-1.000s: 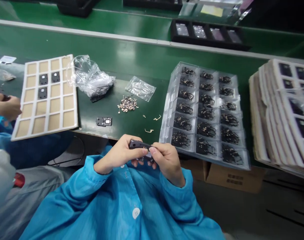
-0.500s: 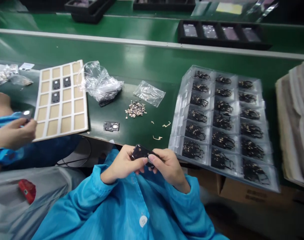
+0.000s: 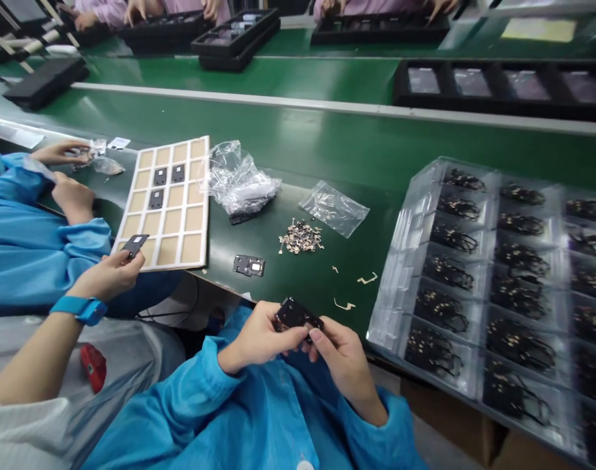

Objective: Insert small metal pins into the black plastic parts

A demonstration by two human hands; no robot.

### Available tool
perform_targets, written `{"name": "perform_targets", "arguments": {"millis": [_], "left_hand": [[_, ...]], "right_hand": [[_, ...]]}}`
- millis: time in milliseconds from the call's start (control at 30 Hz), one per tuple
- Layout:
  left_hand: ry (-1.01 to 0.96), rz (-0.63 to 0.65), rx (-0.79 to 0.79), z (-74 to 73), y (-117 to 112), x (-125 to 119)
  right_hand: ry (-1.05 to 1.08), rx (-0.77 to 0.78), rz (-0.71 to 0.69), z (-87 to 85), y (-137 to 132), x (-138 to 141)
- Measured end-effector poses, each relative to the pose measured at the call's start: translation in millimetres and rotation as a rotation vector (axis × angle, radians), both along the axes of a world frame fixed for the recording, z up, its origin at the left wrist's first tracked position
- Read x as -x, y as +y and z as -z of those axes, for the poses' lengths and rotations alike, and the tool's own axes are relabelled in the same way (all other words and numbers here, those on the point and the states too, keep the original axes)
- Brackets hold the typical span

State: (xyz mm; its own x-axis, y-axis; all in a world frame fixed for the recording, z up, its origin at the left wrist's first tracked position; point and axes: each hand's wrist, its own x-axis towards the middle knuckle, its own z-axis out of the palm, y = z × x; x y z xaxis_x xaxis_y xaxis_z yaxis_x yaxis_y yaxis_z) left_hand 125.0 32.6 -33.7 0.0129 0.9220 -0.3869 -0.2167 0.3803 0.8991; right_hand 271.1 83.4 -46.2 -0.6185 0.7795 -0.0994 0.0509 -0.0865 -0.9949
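Green workbench [image 3: 288, 281] beyond left hand [image 3: 261, 336] and right hand [image 3: 345, 356], fingers [image 3: 294, 337] around one black part [image 3: 298, 314].

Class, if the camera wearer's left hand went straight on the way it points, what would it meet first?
Probably the right hand, just ahead of the left hand at the black part both hold; the exact depth is unclear.

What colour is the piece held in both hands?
The piece is black, seen best in the head view.
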Motion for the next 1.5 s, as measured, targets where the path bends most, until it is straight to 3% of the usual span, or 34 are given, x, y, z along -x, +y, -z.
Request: {"name": "perform_targets", "arguments": {"millis": [200,700,1067,1233,1333,1400,1500], "left_hand": [[-0.026,-0.025,0.037,8.9,2.4,9.1],[0.004,-0.214,0.071,2.1,4.9,18.7],[-0.07,-0.181,0.081,2.8,7.3,9.9],[0.007,-0.209,0.003,3.4,0.5,6.5],[0.15,-0.19,-0.067,3.0,-6.2,9.6],[0.355,-0.165,-0.213,2.6,-10.6,13.1],[0.71,-0.157,-0.583,3.3,-15.8,17.9]], "right_hand": [[-0.036,-0.022,0.074,-2.9,6.1,2.9],[-0.08,-0.022,0.085,1.4,7.6,7.1],[0.004,-0.002,0.106,2.5,2.1,2.0],[0.049,0.006,0.115,3.5,-2.7,0.0],[0.087,-0.001,0.128,5.9,-3.9,-0.2],[0.114,-0.057,0.129,6.2,-3.3,-0.9],[0.153,-0.216,0.13,4.8,-1.4,-2.6]]}}
